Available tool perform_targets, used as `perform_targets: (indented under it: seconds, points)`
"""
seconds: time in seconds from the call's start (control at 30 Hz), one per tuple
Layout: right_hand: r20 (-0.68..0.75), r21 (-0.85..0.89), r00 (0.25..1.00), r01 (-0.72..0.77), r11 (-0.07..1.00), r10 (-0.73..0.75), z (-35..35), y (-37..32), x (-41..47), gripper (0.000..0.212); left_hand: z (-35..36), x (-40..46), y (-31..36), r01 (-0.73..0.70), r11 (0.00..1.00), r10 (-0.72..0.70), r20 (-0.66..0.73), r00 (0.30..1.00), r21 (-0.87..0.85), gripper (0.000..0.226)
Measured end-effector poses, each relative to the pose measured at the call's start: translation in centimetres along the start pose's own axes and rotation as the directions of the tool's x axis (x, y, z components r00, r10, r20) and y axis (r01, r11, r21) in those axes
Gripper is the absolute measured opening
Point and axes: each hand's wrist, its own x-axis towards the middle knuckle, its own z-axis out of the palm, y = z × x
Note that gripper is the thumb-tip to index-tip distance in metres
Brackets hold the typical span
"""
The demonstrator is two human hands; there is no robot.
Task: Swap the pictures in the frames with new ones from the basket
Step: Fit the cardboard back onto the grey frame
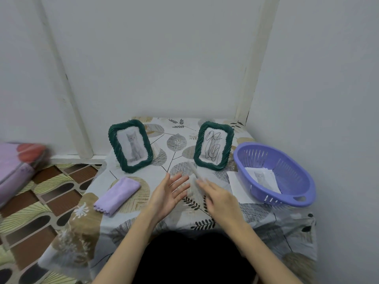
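Both hands before the frames: left hand fingers spread; right hand pinching a blurred sheet, probably light and floppy, best held by its edges.

Place: a room in a home, in a wall corner.
Walls: plain pale painted walls with white trim strips.
Table: a small table under a leaf-print cloth, pushed into the corner.
Floor: patterned covering in brown, green and black, left of the table.
Bedding: folded pink bedding at the left edge.
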Motion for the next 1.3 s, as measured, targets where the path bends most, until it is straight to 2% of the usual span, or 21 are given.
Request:
perform_targets:
  seconds: [0.07, 0.1, 0.13, 0.2, 0.27, 0.3, 0.37, 0.47, 0.5, 0.57, 0.63, 0.73, 0.8, 0.9, 0.97, 1.03, 1.07, 1.1, 1.17, 1.23, 1.3]
  points:
    - [-0.158, 0.267, 0.976, -0.106, 0.958, 0.152, -0.6, 0.6, 0.3, 0.049, -0.4, -0.1, -0.8, 0.005, 0.993, 0.0, -0.043, 0.999, 0.117, 0.035]
    - [-0.18, 0.458, 0.944, -0.168, 0.873, 0.277, -0.8, 0.8, 0.5, 0.047, -0.5, -0.2, -1.3, -0.006, 0.98, 0.017, -0.056, 0.998, 0.198, 0.037]
    - [-0.146, 0.619, 0.912, -0.217, 0.755, 0.382, -0.7, 0.9, 0.7, 0.045, -0.4, -0.5, -1.7, -0.017, 0.969, 0.029, -0.048, 0.998, 0.245, 0.043]
    - [-0.011, 0.785, 0.875, -0.293, 0.546, 0.484, -0.1, 0.9, 1.0, 0.043, -0.2, -0.5, -2.5, -0.021, 0.98, 0.023, -0.008, 1.0, 0.199, 0.057]
    - [0.078, 0.818, 0.867, -0.338, 0.466, 0.493, 0.7, 0.6, 0.8, 0.042, -0.5, -0.5, -2.8, -0.074, 0.981, 0.081, -0.032, 0.996, 0.177, 0.075]
    - [0.103, 0.798, 0.868, -0.363, 0.48, 0.486, 1.2, 0.5, 0.5, 0.042, -1.1, -0.4, -2.8, -0.111, 0.959, 0.13, -0.056, 0.99, 0.262, 0.085]
    - [0.177, 0.679, 0.879, -0.435, 0.591, 0.443, 2.3, 0.8, 0.0, 0.044, -2.2, -0.3, -2.4, -0.125, 0.849, 0.18, -0.058, 0.982, 0.514, 0.101]
    - [0.318, 0.311, 0.847, -0.518, 0.797, 0.427, 4.3, 1.6, -1.2, 0.052, -3.6, -0.5, -1.5, -0.104, 0.721, 0.161, -0.02, 0.987, 0.686, 0.11]
    - [0.337, 0.232, 0.847, -0.498, 0.836, 0.411, 4.8, 1.8, -1.6, 0.057, -4.0, -0.4, -1.2, -0.103, 0.675, 0.164, -0.013, 0.986, 0.731, 0.114]
    - [0.358, 0.147, 0.871, -0.41, 0.9, 0.338, 5.6, 1.7, -2.2, 0.069, -4.8, 0.3, -0.9, -0.088, 0.521, 0.183, -0.01, 0.983, 0.849, 0.119]
    - [0.358, 0.087, 0.89, -0.333, 0.939, 0.282, 5.9, 1.6, -2.3, 0.086, -5.2, 1.1, -0.6, -0.052, 0.309, 0.169, -0.001, 0.986, 0.95, 0.116]
    - [0.321, -0.001, 0.912, -0.267, 0.964, 0.254, 6.6, 1.9, -2.1, 0.124, -5.1, 1.2, -0.4, -0.009, 0.056, 0.076, 0.005, 0.997, 0.998, 0.101]
    - [0.306, -0.043, 0.919, -0.246, 0.968, 0.247, 6.9, 2.1, -2.1, 0.128, -5.6, 1.5, -0.6, -0.008, -0.077, 0.048, 0.012, 0.999, 0.997, 0.093]
    - [0.304, -0.083, 0.92, -0.232, 0.969, 0.246, 6.8, 2.1, -2.2, 0.116, -6.3, 1.7, -1.2, 0.005, -0.233, 0.042, 0.005, 0.999, 0.972, 0.108]
    - [0.313, -0.105, 0.916, -0.229, 0.968, 0.251, 6.7, 2.3, -2.1, 0.109, -6.6, 1.7, -1.5, 0.016, -0.253, 0.07, 0.001, 0.998, 0.967, 0.112]
    - [0.318, -0.123, 0.913, -0.229, 0.966, 0.257, 6.7, 2.5, -2.0, 0.107, -6.9, 1.2, -1.2, 0.016, -0.264, 0.166, 0.03, 0.986, 0.964, 0.093]
    - [0.319, -0.132, 0.911, -0.229, 0.964, 0.26, 6.7, 2.6, -2.0, 0.109, -7.2, 1.0, -0.9, 0.024, -0.253, 0.262, 0.045, 0.964, 0.967, 0.088]
    - [0.322, -0.14, 0.909, -0.231, 0.963, 0.265, 6.7, 2.8, -1.9, 0.11, -7.9, 0.9, -0.3, 0.022, -0.218, 0.38, 0.064, 0.923, 0.976, 0.083]
    - [0.325, -0.148, 0.908, -0.226, 0.963, 0.264, 6.7, 2.9, -1.7, 0.111, -9.9, 0.6, 1.3, 0.084, -0.148, 0.594, 0.021, 0.804, 0.985, 0.057]
    - [0.325, -0.142, 0.91, -0.222, 0.965, 0.257, 6.7, 2.9, -1.7, 0.115, -12.0, 0.0, 3.1, 0.304, -0.084, 0.658, -0.176, 0.732, 0.949, 0.046]
    - [0.331, -0.126, 0.907, -0.233, 0.964, 0.262, 6.7, 2.9, -1.7, 0.117, -13.2, -0.6, 4.7, 0.489, 0.005, 0.558, -0.408, 0.722, 0.872, 0.051]
